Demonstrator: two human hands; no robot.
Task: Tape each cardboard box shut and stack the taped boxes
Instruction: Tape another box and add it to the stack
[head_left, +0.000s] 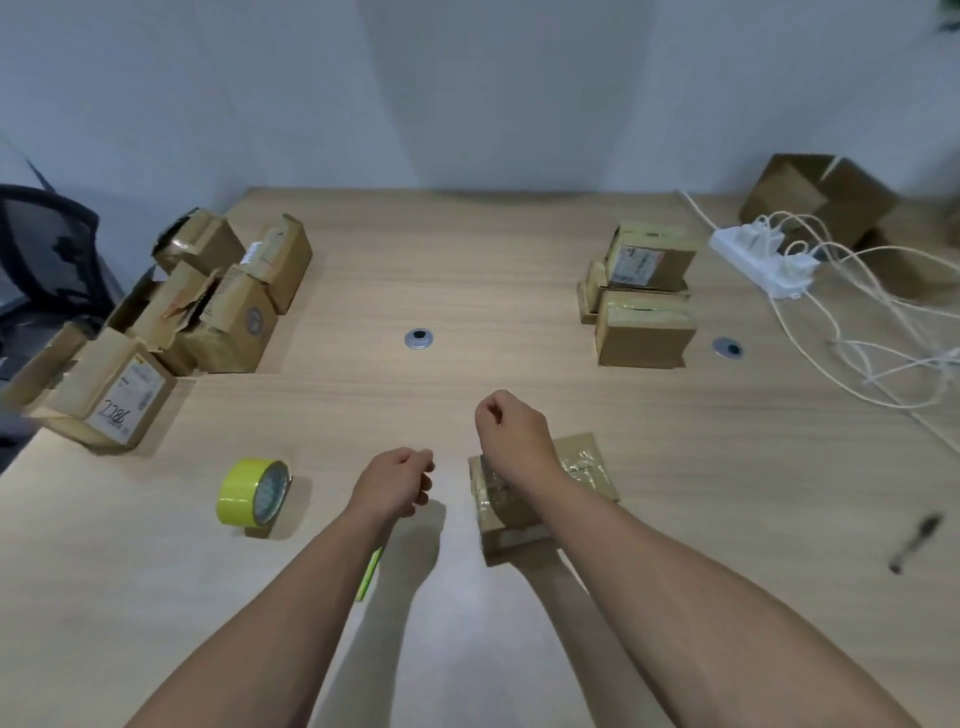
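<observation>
A small cardboard box (584, 465) with shiny tape across its top lies on the wooden table (467, 270), partly hidden under my right forearm. My right hand (511, 426) hovers just beyond that box, curled into a fist with nothing visible in it. My left hand (397, 480) is to the left of the box, fingers curled, also with nothing visible in it. A yellow tape roll (254, 493) stands on edge further left. Taped boxes (644, 301) are stacked at the right. A pile of worn boxes (218, 301) sits at the left.
A thin green object (370, 571) lies on the table under my left forearm. A white power strip (763, 260) with trailing cables (857, 353) and an open box (821, 197) are at the back right. A dark blurred object (917, 540) lies right. An office chair (47, 244) stands left.
</observation>
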